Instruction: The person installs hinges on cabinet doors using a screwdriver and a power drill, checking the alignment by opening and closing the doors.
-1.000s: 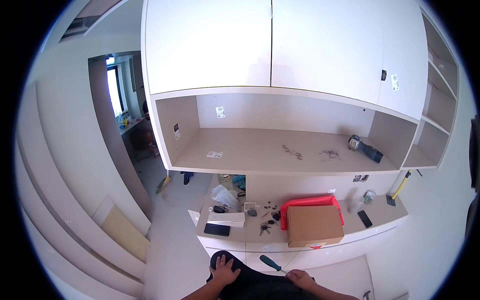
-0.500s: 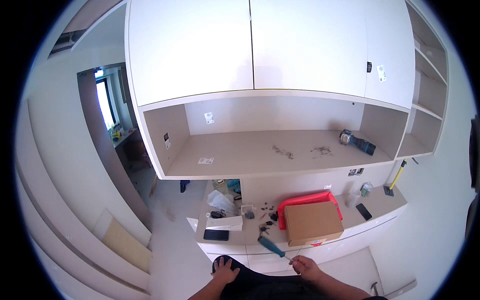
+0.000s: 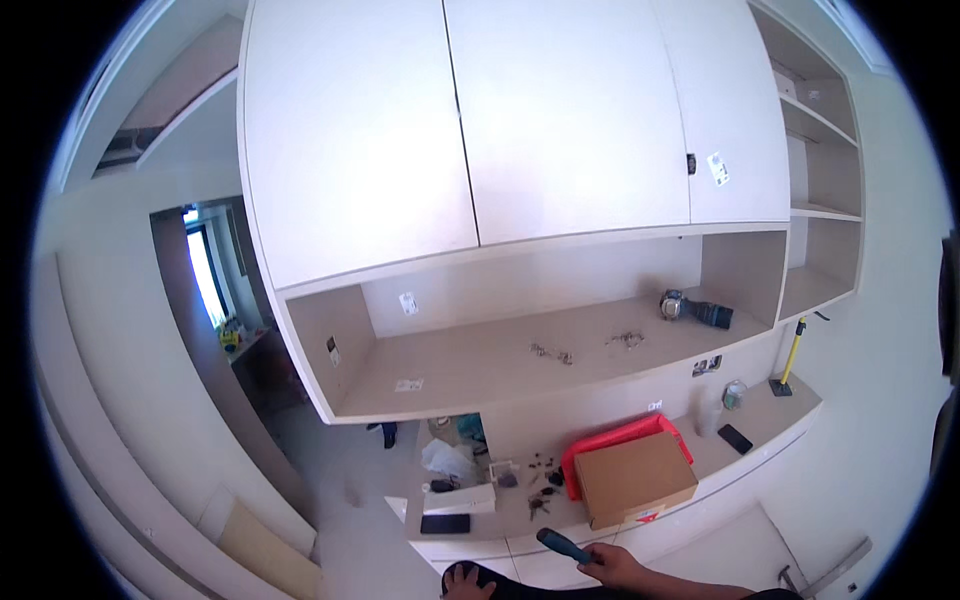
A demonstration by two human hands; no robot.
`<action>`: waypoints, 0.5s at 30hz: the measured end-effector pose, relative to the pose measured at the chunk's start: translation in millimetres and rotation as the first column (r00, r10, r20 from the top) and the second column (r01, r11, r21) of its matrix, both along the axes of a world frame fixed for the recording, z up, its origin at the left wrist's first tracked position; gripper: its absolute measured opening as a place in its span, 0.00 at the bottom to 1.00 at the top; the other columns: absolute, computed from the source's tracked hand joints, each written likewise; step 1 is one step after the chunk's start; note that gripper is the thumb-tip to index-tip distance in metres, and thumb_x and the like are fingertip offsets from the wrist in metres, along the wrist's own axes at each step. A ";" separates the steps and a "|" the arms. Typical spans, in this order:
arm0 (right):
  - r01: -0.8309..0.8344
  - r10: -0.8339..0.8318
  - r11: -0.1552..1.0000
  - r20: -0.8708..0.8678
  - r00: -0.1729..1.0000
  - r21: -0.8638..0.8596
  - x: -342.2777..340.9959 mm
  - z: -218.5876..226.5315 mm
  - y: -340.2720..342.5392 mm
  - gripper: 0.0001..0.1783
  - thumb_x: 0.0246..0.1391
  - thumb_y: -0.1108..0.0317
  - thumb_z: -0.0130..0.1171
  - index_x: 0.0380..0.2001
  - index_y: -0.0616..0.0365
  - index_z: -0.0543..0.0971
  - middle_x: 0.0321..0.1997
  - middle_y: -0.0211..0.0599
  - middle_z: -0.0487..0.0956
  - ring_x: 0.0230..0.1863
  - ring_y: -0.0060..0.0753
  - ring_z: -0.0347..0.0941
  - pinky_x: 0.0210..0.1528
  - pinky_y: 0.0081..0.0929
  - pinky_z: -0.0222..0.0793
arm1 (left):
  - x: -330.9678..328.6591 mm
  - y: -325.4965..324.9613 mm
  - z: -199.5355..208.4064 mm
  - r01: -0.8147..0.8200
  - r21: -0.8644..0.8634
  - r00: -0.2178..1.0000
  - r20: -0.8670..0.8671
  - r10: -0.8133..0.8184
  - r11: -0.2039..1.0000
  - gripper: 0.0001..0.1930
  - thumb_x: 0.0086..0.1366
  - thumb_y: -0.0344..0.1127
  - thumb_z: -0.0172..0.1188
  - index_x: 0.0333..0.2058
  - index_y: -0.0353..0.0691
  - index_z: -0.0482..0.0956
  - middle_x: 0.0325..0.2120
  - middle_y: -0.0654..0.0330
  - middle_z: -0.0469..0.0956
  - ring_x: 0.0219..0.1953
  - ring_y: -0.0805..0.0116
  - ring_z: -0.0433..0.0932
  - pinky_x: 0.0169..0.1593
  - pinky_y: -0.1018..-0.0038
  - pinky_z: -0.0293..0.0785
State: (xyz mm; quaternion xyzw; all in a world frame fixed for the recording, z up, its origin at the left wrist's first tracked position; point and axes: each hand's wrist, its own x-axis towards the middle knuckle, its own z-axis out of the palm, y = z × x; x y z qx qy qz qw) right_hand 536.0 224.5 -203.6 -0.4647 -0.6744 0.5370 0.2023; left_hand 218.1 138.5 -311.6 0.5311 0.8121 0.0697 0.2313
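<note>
My right hand (image 3: pixel 615 567), low in the view and in front of the lower cabinet, is closed on a screwdriver with a teal handle (image 3: pixel 563 545). The handle points up and left, away from the fingers; the shaft is hidden at the hand. On my dark-clothed knee (image 3: pixel 466 568) rests my left hand (image 3: pixel 469 584), fingers spread and nothing in it. Part of that hand is cut off by the lower edge. Nearest beyond the screwdriver, a bunch of keys (image 3: pixel 540 504) lies on the lower cabinet top, beside small dark pieces (image 3: pixel 541 465).
A cardboard box (image 3: pixel 636 478) sits against a red tray (image 3: pixel 618 437). Phones lie left (image 3: pixel 446 524) and right (image 3: pixel 735 439). Above, an open niche holds a cordless power tool (image 3: pixel 697 309) and scattered small hardware (image 3: pixel 552 354). White cabinet doors (image 3: pixel 570 120) overhang it.
My view has tilted upward and rolled, so the cabinets sit lower and slanted. The screwdriver's handle now shows nearer my right fingers. My left hand stays on the knee.
</note>
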 end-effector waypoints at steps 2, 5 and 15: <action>0.019 -0.018 0.985 -0.008 1.000 0.174 6.4 -11.5 3.0 0.18 0.61 0.56 0.67 0.46 0.56 0.79 0.28 0.29 0.77 0.32 0.22 0.74 0.37 0.29 0.72 | 4.5 5.3 -1.4 0.023 -0.014 1.000 -0.016 -0.023 1.000 0.40 0.67 0.65 0.54 0.73 0.56 0.59 0.75 0.50 0.49 0.76 0.38 0.42 0.71 0.35 0.52; 0.011 0.043 0.965 -0.198 0.979 0.262 7.7 -70.6 43.7 0.22 0.58 0.65 0.67 0.54 0.57 0.77 0.44 0.41 0.79 0.44 0.38 0.78 0.49 0.34 0.76 | 8.9 0.5 2.4 0.021 0.001 1.000 0.014 -0.021 1.000 0.40 0.67 0.67 0.54 0.72 0.55 0.61 0.76 0.50 0.48 0.76 0.38 0.42 0.74 0.39 0.44; 0.306 -0.306 0.682 -0.121 0.944 0.664 32.6 92.2 137.0 0.17 0.59 0.67 0.61 0.52 0.53 0.79 0.36 0.38 0.81 0.39 0.36 0.79 0.46 0.35 0.76 | -3.5 28.9 -76.1 0.321 0.044 0.928 -0.212 -0.305 0.946 0.33 0.72 0.66 0.43 0.69 0.58 0.67 0.75 0.54 0.53 0.77 0.42 0.42 0.73 0.37 0.32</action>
